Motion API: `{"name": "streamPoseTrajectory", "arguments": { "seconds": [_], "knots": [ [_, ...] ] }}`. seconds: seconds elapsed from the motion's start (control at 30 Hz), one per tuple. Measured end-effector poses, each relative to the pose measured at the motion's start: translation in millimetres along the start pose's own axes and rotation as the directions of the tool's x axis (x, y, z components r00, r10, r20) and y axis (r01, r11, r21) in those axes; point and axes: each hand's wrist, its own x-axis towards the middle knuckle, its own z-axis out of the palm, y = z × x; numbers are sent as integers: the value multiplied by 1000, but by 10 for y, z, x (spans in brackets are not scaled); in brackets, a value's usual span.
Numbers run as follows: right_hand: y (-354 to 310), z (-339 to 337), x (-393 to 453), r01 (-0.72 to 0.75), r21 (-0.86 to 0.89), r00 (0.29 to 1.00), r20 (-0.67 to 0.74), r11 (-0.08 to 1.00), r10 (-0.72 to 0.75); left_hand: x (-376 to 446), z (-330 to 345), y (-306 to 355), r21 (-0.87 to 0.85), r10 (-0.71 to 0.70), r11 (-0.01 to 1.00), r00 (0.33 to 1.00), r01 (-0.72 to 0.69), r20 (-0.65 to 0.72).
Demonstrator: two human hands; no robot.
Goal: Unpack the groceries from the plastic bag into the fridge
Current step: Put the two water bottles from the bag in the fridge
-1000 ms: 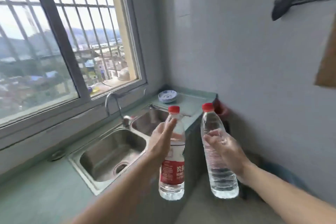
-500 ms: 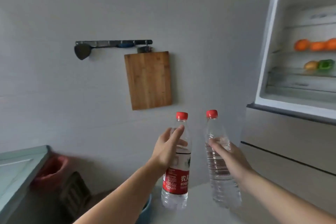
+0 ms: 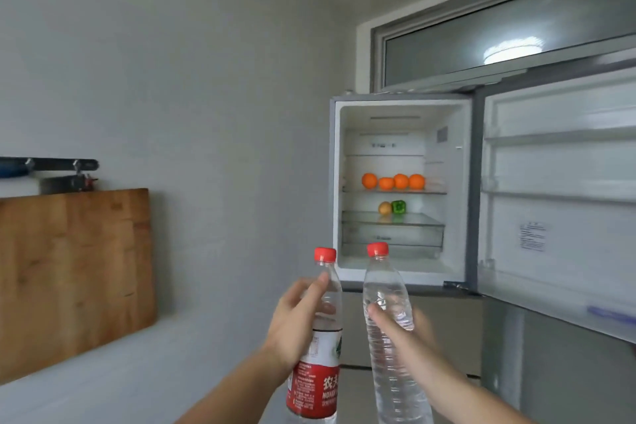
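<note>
left hand (image 3: pixel 296 323) wraps labelled bottle (image 3: pixel 318 354); right hand (image 3: pixel 402 337) wraps clear bottle (image 3: pixel 390 313), both upright, below open fridge (image 3: pixel 402 107). advice: raise, seat bottles upright on door shelf (image 3: pixel 557 198).

The fridge (image 3: pixel 402 189) stands at one o'clock, its door (image 3: pixel 557 203) swung out toward three. Four oranges (image 3: pixel 393 181) sit on a middle shelf; a pepper (image 3: pixel 398 207) sits on the shelf below, a round fruit (image 3: pixel 385 208) touching it at nine. Two bottles (image 3: pixel 318 348) stand upright before the fridge at six, side by side, one in each hand. A cutting board (image 3: pixel 74 272) hangs on the wall at nine, under a rail (image 3: pixel 48 165).
</note>
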Motion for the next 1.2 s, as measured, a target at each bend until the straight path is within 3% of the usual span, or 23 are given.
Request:
{"name": "streamPoseTrajectory", "arguments": {
  "seconds": [0.37, 0.47, 0.63, 0.83, 1.03, 1.2],
  "knots": [
    [-263, -125, 414, 104, 43, 974, -208, 994, -93, 720, 399, 243, -44, 89, 996, 984, -83, 156],
    [-257, -196, 589, 106, 78, 973, -215, 991, -87, 914, 507, 223, -43, 97, 995, 984, -91, 149],
    [-183, -421, 953, 99, -16, 962, -253, 995, -100, 1210, 753, 137, -22, 122, 993, 987, -120, 101],
    [-15, -695, 1535, 123, 97, 972, -210, 988, -100, 1655, 1068, 44, 8, 118, 993, 992, -118, 55],
    [280, -915, 2253, 156, 83, 979, -146, 984, -143, 2194, 1303, 33, 21, 143, 989, 990, -143, 1],
    [543, -1119, 2688, 88, 108, 991, -114, 990, -76, 2643, 1537, -96, 38, 136, 990, 991, -136, -2]
  ]
}}
